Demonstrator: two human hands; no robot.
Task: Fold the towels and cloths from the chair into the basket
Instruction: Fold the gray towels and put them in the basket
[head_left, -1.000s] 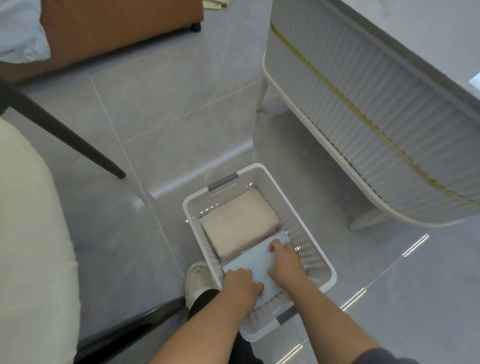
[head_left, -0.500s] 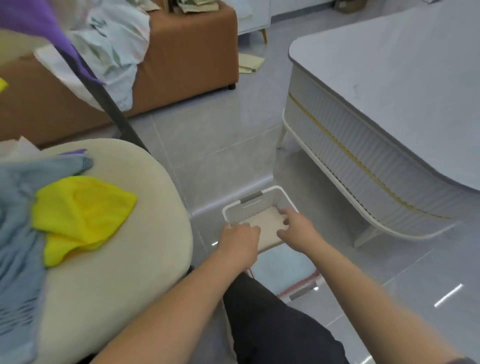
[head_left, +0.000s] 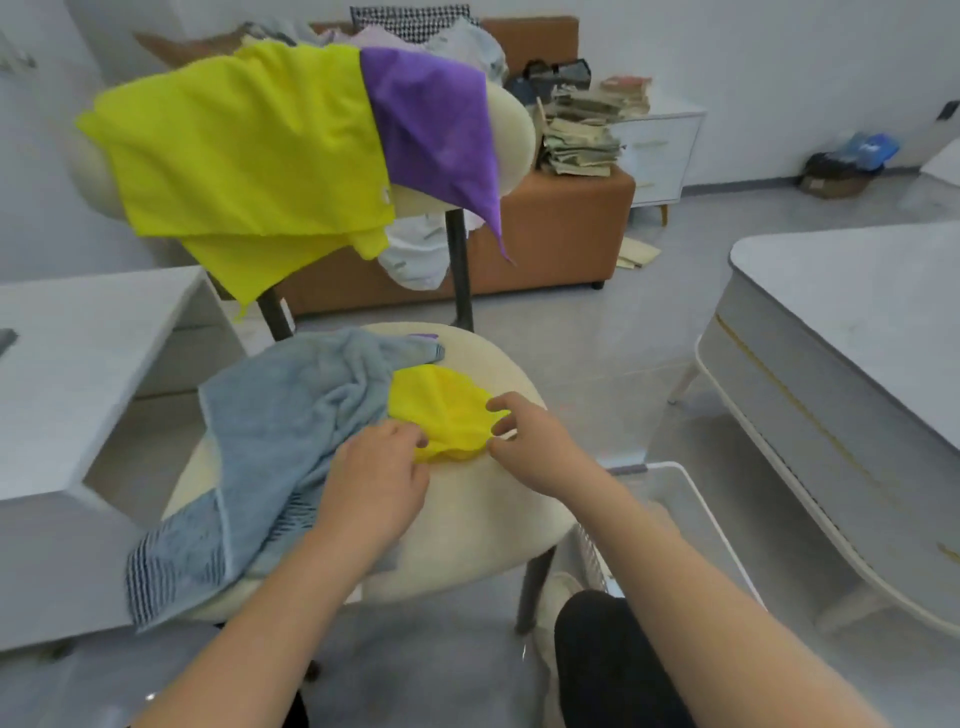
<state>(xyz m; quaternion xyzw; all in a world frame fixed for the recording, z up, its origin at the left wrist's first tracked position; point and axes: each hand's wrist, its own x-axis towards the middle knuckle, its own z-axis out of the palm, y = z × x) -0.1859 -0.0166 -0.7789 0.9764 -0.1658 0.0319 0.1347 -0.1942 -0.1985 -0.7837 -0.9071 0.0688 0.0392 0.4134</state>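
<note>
Both hands, at the basket (head_left: 670, 470) half a second ago, have been brought up onto the chair seat (head_left: 467, 525). Between them the crumpled yellow cloth (head_left: 447, 410) is found. Its near edge is covered by the curled fingers of the left hand (head_left: 374, 478); a pinch cannot be confirmed. Its right edge is touched by the half-spread right hand (head_left: 535, 441). The blue towel (head_left: 291, 431) is draped beside the left hand.

No text, brand or number legible — stacked papers (head_left: 582, 137) on the bench (head_left: 561, 228) too blurred to read, small tag (head_left: 385, 194) on the hanging yellow cloth (head_left: 244, 150) illegible.
</note>
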